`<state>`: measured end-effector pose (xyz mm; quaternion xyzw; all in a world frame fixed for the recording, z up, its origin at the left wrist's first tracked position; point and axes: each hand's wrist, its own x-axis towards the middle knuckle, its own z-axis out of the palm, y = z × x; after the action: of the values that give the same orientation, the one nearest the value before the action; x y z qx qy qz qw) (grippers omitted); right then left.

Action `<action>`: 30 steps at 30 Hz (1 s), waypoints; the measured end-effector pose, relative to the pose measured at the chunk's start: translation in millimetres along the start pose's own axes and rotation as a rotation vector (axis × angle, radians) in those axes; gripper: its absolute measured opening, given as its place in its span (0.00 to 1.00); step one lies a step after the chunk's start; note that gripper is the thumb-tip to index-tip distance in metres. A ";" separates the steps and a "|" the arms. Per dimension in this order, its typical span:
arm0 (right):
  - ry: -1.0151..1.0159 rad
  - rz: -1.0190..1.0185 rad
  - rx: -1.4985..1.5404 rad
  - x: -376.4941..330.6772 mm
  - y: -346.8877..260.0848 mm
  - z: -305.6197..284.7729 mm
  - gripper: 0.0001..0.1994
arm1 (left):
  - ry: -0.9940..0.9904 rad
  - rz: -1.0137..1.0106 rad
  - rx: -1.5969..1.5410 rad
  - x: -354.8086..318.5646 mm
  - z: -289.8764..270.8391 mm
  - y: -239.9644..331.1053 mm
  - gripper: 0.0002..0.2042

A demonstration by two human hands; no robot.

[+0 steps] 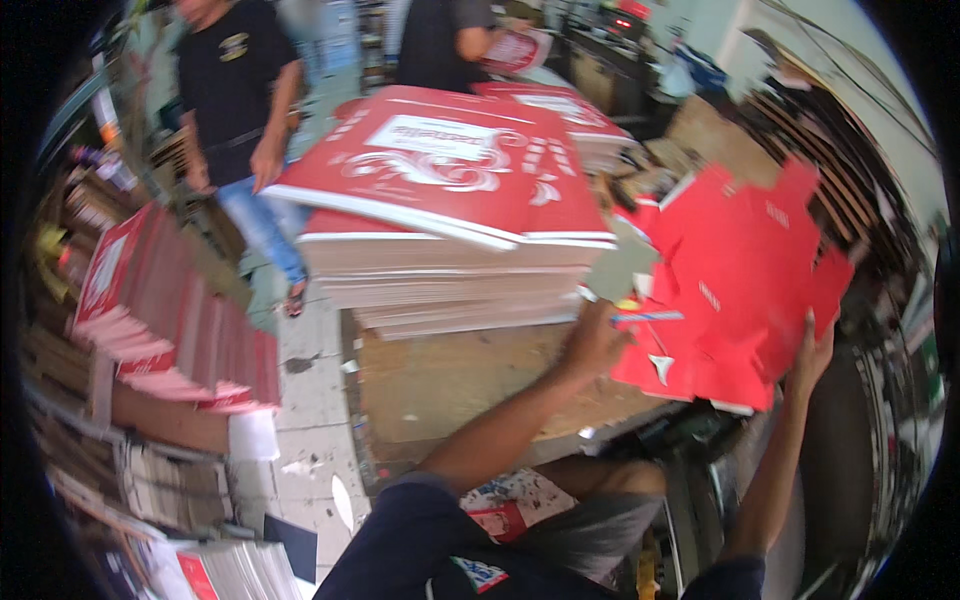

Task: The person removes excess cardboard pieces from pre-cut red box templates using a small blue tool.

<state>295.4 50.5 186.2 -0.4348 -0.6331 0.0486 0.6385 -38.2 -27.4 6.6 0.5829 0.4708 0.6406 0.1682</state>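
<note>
Both my hands are at the red card (735,300), right of centre in the frame.
My right hand (812,355) seems to pinch its edge, likely steadying it, forearm near upright at lower right; my left hand (597,338), arm slanting from bottom centre, curls beside a blue stick (650,317), though I cannot tell if its fingers grip anything. The stack of books (450,265) stands upper centre, perhaps for easy reach.

Red card (730,290) and printed stacks (450,265) show a workshop.
</note>
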 end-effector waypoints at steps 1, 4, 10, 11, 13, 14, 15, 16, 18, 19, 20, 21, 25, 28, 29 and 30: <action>0.042 -0.096 -0.173 6.4 -25.9 -2.3 0.19 | 0.014 -0.038 -0.014 -1.3 2.0 -1.8 0.23; -0.108 -0.251 -0.194 2.2 -84.5 -5.9 0.18 | 0.102 -0.057 -0.077 -2.5 8.1 -19.5 0.19; -0.678 -0.446 -0.730 -64.6 -102.8 15.7 0.17 | 0.118 0.055 -0.038 2.6 1.4 6.3 0.15; -0.781 -0.410 -0.729 -75.9 -82.7 16.5 0.17 | 0.195 0.121 -0.015 3.2 0.5 9.2 0.15; -0.952 -0.376 -0.700 -96.2 -41.2 10.2 0.17 | 0.155 0.139 -0.019 3.1 0.0 10.1 0.17; -1.115 -0.250 -0.705 -102.2 -32.5 10.6 0.20 | 0.129 0.153 -0.009 1.9 -0.4 8.5 0.20; -1.117 -0.246 -0.707 -109.0 -23.7 7.0 0.20 | 0.127 0.150 -0.010 1.2 0.1 10.4 0.20; -1.189 -0.165 -0.647 -116.6 -14.3 1.1 0.22 | 0.065 0.164 0.002 0.3 0.6 12.2 0.22; -1.337 0.031 -0.534 -124.1 -7.2 -1.4 0.29 | -0.003 0.166 0.020 -3.3 0.3 16.2 0.24; -1.342 0.040 -0.531 -126.5 -3.6 -3.8 0.29 | -0.063 0.161 -0.006 -3.2 2.6 18.0 0.26; -1.340 0.037 -0.528 -128.0 -8.7 -4.4 0.30 | -0.125 0.157 -0.030 -3.5 3.4 18.3 0.28; -1.337 0.035 -0.525 -130.3 -10.0 -5.1 0.31 | -0.134 0.149 -0.027 -3.7 3.4 17.4 0.28; -1.367 0.047 -0.529 -130.3 7.2 -6.3 0.32 | -0.297 0.037 0.008 -6.0 5.1 12.7 0.29; -1.375 0.058 -0.432 -118.8 20.5 -12.8 0.28 | -0.335 -0.043 -0.017 -6.2 8.8 11.4 0.29; -1.388 0.052 -0.364 -112.9 23.5 -11.6 0.27 | -0.332 -0.068 -0.034 -6.4 7.2 11.1 0.29; -1.384 0.101 -0.322 -104.5 21.5 -9.5 0.24 | -0.341 -0.068 -0.032 -7.3 8.3 7.9 0.29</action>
<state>293.7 -4.9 94.5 -0.4218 -0.8718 0.2488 0.0149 -26.1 -33.6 7.7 0.6638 0.4446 0.5339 0.2766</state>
